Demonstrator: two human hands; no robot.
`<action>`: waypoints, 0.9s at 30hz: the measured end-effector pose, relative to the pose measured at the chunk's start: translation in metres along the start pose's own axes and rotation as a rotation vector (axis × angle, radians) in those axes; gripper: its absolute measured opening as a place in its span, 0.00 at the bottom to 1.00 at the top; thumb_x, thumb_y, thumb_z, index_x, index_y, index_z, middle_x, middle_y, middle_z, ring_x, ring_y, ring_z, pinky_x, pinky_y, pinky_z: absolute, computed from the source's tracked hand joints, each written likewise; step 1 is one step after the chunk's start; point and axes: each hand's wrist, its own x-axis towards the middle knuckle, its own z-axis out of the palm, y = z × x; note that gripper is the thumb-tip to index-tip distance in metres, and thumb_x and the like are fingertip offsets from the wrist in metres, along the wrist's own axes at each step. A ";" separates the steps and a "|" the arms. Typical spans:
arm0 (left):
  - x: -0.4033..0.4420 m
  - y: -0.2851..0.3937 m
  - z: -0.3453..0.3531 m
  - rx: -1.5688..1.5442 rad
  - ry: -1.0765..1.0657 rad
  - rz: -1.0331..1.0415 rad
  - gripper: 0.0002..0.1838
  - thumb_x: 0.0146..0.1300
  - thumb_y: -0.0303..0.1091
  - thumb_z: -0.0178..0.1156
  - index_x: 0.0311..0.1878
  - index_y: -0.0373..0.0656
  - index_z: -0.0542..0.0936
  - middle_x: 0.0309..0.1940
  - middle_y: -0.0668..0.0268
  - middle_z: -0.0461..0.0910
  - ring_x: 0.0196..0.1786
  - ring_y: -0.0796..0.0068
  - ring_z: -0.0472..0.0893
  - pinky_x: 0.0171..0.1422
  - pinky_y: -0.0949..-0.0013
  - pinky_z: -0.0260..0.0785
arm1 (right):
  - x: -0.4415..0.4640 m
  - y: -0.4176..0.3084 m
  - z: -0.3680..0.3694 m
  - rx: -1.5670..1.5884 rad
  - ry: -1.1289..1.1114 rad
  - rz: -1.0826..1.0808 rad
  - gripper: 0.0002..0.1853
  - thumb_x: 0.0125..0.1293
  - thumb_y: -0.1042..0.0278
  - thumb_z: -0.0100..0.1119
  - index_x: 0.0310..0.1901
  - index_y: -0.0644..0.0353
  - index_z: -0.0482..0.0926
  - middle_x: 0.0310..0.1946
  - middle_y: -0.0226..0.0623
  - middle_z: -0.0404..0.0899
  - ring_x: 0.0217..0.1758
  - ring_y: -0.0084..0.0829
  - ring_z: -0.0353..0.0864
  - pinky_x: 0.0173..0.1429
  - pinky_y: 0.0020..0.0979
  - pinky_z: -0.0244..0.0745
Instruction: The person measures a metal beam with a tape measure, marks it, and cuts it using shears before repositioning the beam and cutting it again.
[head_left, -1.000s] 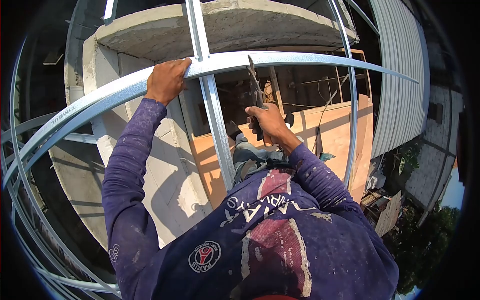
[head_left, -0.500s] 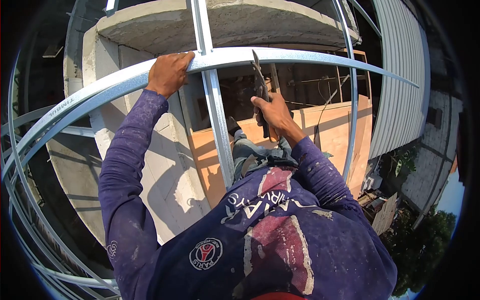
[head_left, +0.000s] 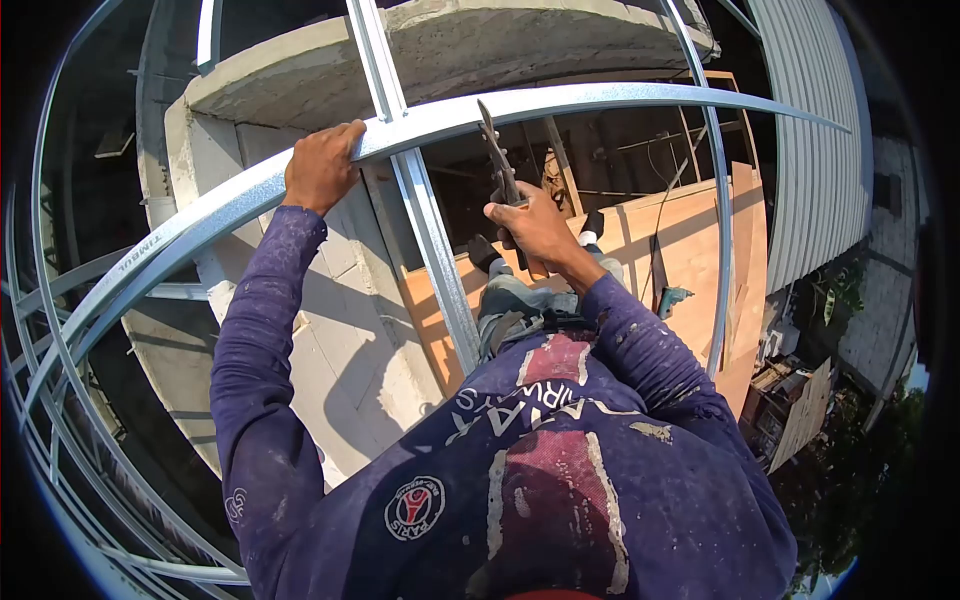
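Note:
A long galvanized steel channel (head_left: pixel 590 97) runs across the view in front of me. My left hand (head_left: pixel 322 168) is closed around it, left of where an upright steel channel (head_left: pixel 435 240) crosses. In my right hand (head_left: pixel 545 230) is a pair of tin snips (head_left: pixel 500 160), gripped by the handles with the blades pointing up and away. The blade tip lies over the channel's lower edge in view; whether it touches the metal I cannot tell. My fingers partly hide the handles.
Below, my feet stand by a plywood sheet (head_left: pixel 640 235), with a teal power drill (head_left: pixel 673 298) lying on it. A concrete ledge (head_left: pixel 300 65) curves behind the channel. Corrugated roofing (head_left: pixel 820 150) is at the right, and more steel channels (head_left: pixel 130 470) crowd the left.
The camera view has shifted slightly, bringing both feet and the drill into sight. Both hands keep their grips; the snips and right hand appear a little farther left.

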 end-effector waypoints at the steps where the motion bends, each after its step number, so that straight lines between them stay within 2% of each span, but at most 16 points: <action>1: 0.000 0.000 -0.001 0.004 -0.005 -0.009 0.26 0.42 0.23 0.67 0.49 0.47 0.76 0.39 0.59 0.84 0.43 0.53 0.84 0.46 0.53 0.76 | -0.001 -0.001 -0.002 -0.022 -0.020 -0.021 0.23 0.65 0.55 0.65 0.51 0.67 0.76 0.27 0.42 0.82 0.30 0.30 0.84 0.38 0.33 0.77; 3: 0.000 0.000 -0.003 0.003 -0.008 -0.020 0.26 0.41 0.23 0.68 0.49 0.46 0.77 0.39 0.60 0.84 0.43 0.53 0.84 0.46 0.54 0.76 | -0.009 -0.005 -0.006 -0.197 0.035 -0.073 0.28 0.66 0.48 0.64 0.52 0.68 0.75 0.32 0.52 0.84 0.38 0.43 0.87 0.46 0.41 0.78; 4: 0.000 0.000 -0.002 0.011 0.003 -0.004 0.24 0.43 0.23 0.68 0.48 0.47 0.76 0.38 0.60 0.84 0.43 0.54 0.84 0.46 0.54 0.77 | -0.017 -0.013 -0.008 -0.252 0.048 -0.094 0.32 0.67 0.43 0.62 0.55 0.68 0.72 0.36 0.59 0.83 0.45 0.54 0.85 0.52 0.47 0.76; 5: -0.001 -0.001 -0.001 0.018 0.015 0.010 0.22 0.45 0.23 0.67 0.47 0.47 0.76 0.37 0.61 0.84 0.42 0.55 0.84 0.46 0.55 0.77 | -0.020 -0.010 -0.005 -0.301 0.111 -0.179 0.33 0.68 0.42 0.60 0.57 0.67 0.70 0.35 0.59 0.83 0.45 0.57 0.85 0.51 0.47 0.76; 9: -0.002 -0.003 -0.001 0.012 0.001 0.010 0.23 0.43 0.22 0.67 0.46 0.46 0.76 0.37 0.59 0.83 0.42 0.55 0.84 0.45 0.56 0.77 | -0.030 -0.015 -0.010 -0.236 0.046 -0.164 0.32 0.70 0.43 0.58 0.59 0.68 0.69 0.36 0.59 0.83 0.45 0.58 0.84 0.50 0.47 0.76; 10: -0.002 -0.004 0.000 -0.001 -0.002 0.013 0.23 0.42 0.22 0.67 0.45 0.46 0.76 0.36 0.59 0.83 0.41 0.55 0.84 0.44 0.56 0.77 | -0.034 -0.012 -0.009 -0.213 0.051 -0.215 0.34 0.70 0.44 0.58 0.62 0.69 0.68 0.41 0.61 0.82 0.50 0.59 0.83 0.54 0.47 0.75; 13: -0.002 -0.001 -0.004 -0.013 -0.031 -0.004 0.22 0.42 0.22 0.68 0.44 0.46 0.76 0.35 0.59 0.83 0.40 0.55 0.83 0.43 0.57 0.76 | -0.038 -0.013 -0.013 -0.166 -0.028 -0.116 0.36 0.71 0.47 0.58 0.67 0.69 0.64 0.54 0.65 0.77 0.61 0.59 0.77 0.64 0.47 0.70; 17: -0.002 0.001 -0.007 -0.015 -0.057 -0.008 0.22 0.40 0.22 0.68 0.43 0.46 0.76 0.33 0.61 0.81 0.39 0.56 0.82 0.42 0.57 0.75 | -0.041 -0.011 -0.011 -0.077 -0.075 -0.106 0.36 0.71 0.51 0.58 0.70 0.69 0.61 0.59 0.65 0.73 0.65 0.59 0.73 0.67 0.46 0.67; 19: -0.003 0.002 -0.007 -0.017 -0.044 0.000 0.22 0.40 0.22 0.68 0.43 0.46 0.76 0.33 0.61 0.80 0.39 0.56 0.82 0.41 0.57 0.75 | -0.045 -0.017 -0.011 -0.096 -0.072 -0.069 0.36 0.70 0.56 0.58 0.71 0.69 0.59 0.63 0.66 0.69 0.68 0.60 0.69 0.70 0.46 0.65; 23: -0.001 0.004 -0.010 -0.031 -0.034 0.010 0.22 0.41 0.21 0.67 0.43 0.45 0.75 0.33 0.62 0.79 0.38 0.57 0.81 0.41 0.57 0.74 | -0.050 -0.018 -0.014 -0.117 -0.071 -0.077 0.35 0.69 0.61 0.56 0.72 0.69 0.57 0.64 0.66 0.67 0.67 0.61 0.69 0.70 0.48 0.64; 26: -0.002 0.002 -0.007 0.001 -0.082 -0.009 0.23 0.40 0.21 0.66 0.43 0.45 0.74 0.32 0.61 0.79 0.38 0.56 0.81 0.41 0.57 0.74 | -0.053 -0.018 -0.017 -0.136 -0.074 -0.157 0.37 0.64 0.71 0.54 0.73 0.70 0.54 0.64 0.68 0.67 0.67 0.64 0.68 0.71 0.49 0.63; 27: -0.001 0.000 -0.006 -0.005 -0.085 -0.003 0.23 0.40 0.21 0.66 0.43 0.45 0.74 0.32 0.61 0.79 0.38 0.56 0.81 0.41 0.57 0.74 | -0.051 -0.014 -0.015 -0.135 -0.068 -0.150 0.37 0.64 0.71 0.54 0.73 0.70 0.54 0.64 0.68 0.67 0.67 0.64 0.68 0.71 0.49 0.63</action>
